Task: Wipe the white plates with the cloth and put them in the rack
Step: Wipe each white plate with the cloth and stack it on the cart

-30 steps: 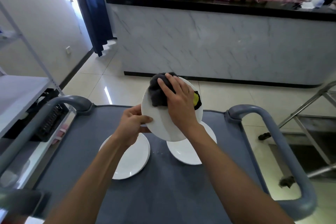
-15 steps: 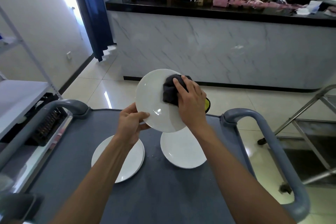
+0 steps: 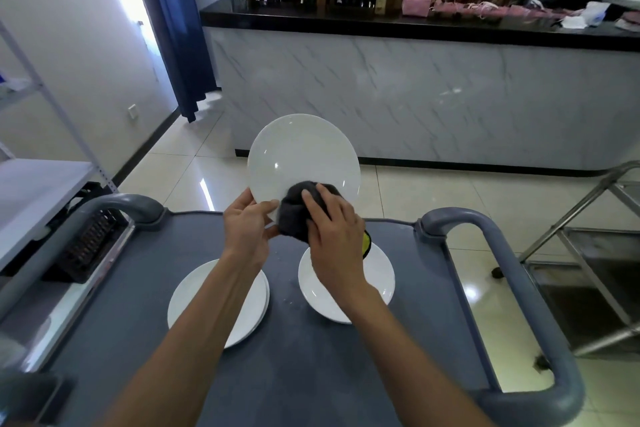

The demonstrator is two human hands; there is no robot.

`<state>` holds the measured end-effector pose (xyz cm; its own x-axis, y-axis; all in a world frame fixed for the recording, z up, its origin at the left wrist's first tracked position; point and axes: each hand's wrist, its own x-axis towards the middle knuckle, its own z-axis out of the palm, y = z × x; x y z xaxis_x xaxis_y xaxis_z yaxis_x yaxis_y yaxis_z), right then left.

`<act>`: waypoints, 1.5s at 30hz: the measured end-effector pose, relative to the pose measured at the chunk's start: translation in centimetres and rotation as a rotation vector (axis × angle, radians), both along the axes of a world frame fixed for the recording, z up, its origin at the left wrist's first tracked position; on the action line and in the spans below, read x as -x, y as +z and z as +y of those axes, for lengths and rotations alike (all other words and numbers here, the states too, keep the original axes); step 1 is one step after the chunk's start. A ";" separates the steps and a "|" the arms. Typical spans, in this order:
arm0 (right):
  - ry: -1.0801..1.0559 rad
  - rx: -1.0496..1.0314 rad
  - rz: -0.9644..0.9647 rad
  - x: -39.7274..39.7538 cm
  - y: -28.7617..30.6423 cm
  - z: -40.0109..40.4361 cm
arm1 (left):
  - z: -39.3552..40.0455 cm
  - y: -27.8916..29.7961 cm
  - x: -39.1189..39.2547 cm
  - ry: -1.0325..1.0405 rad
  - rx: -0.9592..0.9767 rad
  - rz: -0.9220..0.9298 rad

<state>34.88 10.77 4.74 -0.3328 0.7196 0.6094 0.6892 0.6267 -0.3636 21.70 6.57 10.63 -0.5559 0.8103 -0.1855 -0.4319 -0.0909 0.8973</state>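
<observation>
A white plate [image 3: 301, 152] is held upright above the far end of the grey cart [image 3: 294, 374], its face toward me. My left hand [image 3: 247, 229] grips its lower left rim, thumb on the front. My right hand [image 3: 334, 236] presses a dark grey cloth [image 3: 294, 215] with a yellow edge against the plate's lower part, fingers curled over the cloth. Two more white plates lie flat on the cart: a left plate [image 3: 194, 302] that looks stacked on another, and a right plate [image 3: 377, 274] partly under my right forearm.
A black slotted rack [image 3: 86, 246] sits on the low shelf left of the cart. Grey cart handles [image 3: 512, 270] curve up on both sides. A metal frame [image 3: 588, 218] stands at the right. A marble-fronted bar counter [image 3: 415, 97] crosses the far side.
The plate rose and tilted more upright. My right hand slid the cloth from the plate's upper part across to its lower edge, close to my left hand.
</observation>
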 end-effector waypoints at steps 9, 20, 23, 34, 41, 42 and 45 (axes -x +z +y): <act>0.125 -0.152 -0.055 -1.6 -1.4 -0.8 | -0.2 -0.5 0.4 -0.005 0.034 0.025; -0.065 -0.143 -0.023 -5.4 -0.7 4.5 | -0.7 -1.1 0.4 -0.074 0.092 0.131; -0.129 -0.150 0.010 -5.4 0.2 6.0 | -0.9 -1.4 0.2 -0.121 0.120 0.159; -0.032 -0.123 0.036 -3.1 3.6 6.9 | -1.5 -1.9 -1.1 -0.296 0.172 0.229; 0.090 -0.099 0.007 -0.8 2.5 4.1 | -1.7 -1.9 -1.0 -0.314 0.181 0.268; 0.099 -0.098 0.010 -0.6 2.2 3.7 | -1.8 -2.0 -1.0 -0.312 0.182 0.271; 0.118 -0.109 0.015 -0.6 1.6 3.0 | -2.1 -2.3 -0.7 -0.317 0.180 0.287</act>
<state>35.48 13.72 6.30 -0.4013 0.6055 0.6872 0.6031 0.7394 -0.2992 22.43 4.44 8.35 -0.3350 0.9177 -0.2134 -0.1449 0.1736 0.9741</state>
